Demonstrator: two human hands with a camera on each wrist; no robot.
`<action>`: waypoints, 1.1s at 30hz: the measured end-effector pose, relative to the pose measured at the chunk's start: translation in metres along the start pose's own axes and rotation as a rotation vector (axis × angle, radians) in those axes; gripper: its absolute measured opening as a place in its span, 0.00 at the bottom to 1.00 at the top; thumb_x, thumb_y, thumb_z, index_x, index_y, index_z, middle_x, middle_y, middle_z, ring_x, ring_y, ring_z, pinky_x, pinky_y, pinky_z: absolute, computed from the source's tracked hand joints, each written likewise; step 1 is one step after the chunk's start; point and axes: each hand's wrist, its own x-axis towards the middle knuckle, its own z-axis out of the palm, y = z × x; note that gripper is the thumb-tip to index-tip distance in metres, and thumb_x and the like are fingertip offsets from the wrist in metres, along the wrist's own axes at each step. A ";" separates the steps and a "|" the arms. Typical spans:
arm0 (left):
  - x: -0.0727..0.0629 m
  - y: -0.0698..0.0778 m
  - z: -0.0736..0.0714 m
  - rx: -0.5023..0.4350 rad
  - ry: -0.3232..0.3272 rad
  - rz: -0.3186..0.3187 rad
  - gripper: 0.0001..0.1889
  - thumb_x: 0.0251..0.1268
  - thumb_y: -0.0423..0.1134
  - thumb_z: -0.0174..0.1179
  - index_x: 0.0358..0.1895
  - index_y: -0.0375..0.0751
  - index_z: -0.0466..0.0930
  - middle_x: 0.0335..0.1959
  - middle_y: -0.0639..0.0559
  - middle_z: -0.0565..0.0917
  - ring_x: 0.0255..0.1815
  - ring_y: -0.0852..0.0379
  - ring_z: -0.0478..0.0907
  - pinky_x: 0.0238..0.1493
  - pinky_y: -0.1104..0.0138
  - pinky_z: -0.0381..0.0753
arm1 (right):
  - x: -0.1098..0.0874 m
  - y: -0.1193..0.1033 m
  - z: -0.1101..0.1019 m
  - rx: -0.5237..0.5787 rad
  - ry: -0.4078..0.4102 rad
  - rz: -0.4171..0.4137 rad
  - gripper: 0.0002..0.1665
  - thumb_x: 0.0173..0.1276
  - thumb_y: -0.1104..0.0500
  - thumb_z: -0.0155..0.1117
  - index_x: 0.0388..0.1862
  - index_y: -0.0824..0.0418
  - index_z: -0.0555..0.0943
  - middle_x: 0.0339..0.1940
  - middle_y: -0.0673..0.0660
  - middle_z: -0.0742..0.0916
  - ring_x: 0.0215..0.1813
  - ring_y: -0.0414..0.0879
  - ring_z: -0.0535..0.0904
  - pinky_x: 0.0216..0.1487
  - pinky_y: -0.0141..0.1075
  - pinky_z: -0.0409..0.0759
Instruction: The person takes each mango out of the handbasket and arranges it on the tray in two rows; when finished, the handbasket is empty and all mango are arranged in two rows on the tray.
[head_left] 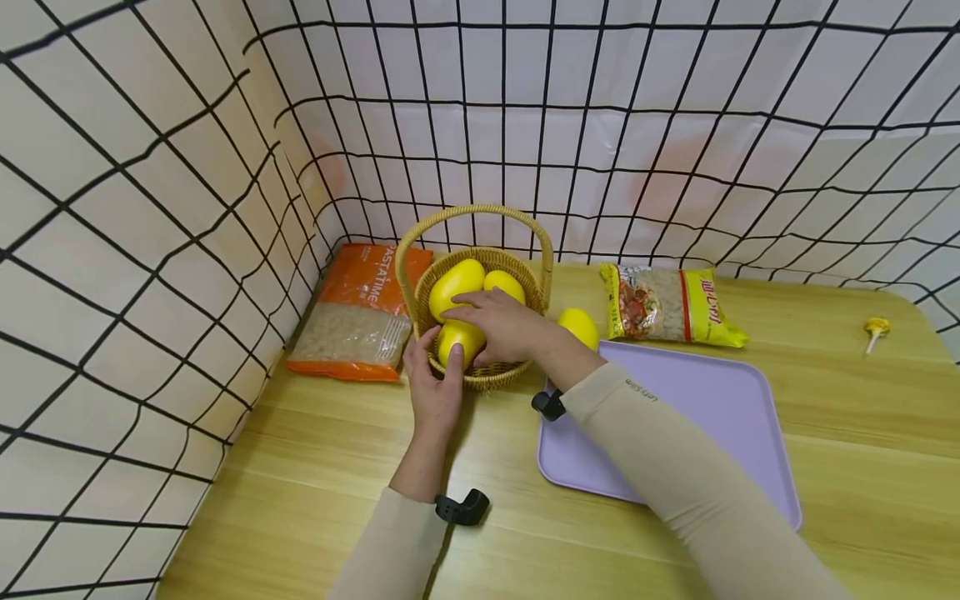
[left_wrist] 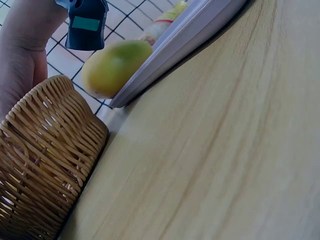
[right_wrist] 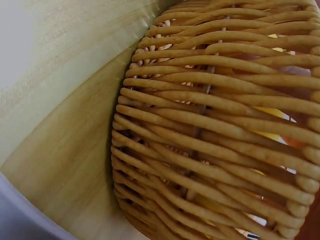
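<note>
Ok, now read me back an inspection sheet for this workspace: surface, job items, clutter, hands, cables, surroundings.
Surface: wood-grain table.
Job items: wicker basket holding three yellow mangoes; fourth mango outside it, at the far left corner of the purple tray.
Clutter: orange bag left of the basket, yellow packet beyond the tray, lollipop to the right.
Hands: left hand at the basket's near-left rim, thumb against the nearest mango; right hand over the mangoes; exact grip unclear.
Cables: nothing seen.
Surroundings: black wire mesh behind and on the left, pale backing beyond.
</note>
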 end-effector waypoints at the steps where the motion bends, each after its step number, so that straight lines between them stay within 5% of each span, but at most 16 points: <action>1: 0.000 0.000 0.000 -0.002 0.002 0.003 0.23 0.73 0.47 0.62 0.67 0.48 0.73 0.79 0.41 0.56 0.80 0.37 0.57 0.78 0.41 0.58 | 0.000 0.000 0.000 -0.005 0.000 0.001 0.50 0.60 0.44 0.78 0.79 0.47 0.66 0.82 0.55 0.66 0.83 0.53 0.59 0.84 0.54 0.51; 33: 0.001 0.000 0.000 -0.022 0.011 0.012 0.22 0.72 0.45 0.63 0.66 0.49 0.74 0.78 0.41 0.58 0.80 0.39 0.57 0.79 0.42 0.57 | 0.005 -0.003 0.000 -0.078 0.037 0.013 0.40 0.63 0.52 0.77 0.74 0.50 0.74 0.76 0.56 0.75 0.78 0.54 0.68 0.82 0.55 0.55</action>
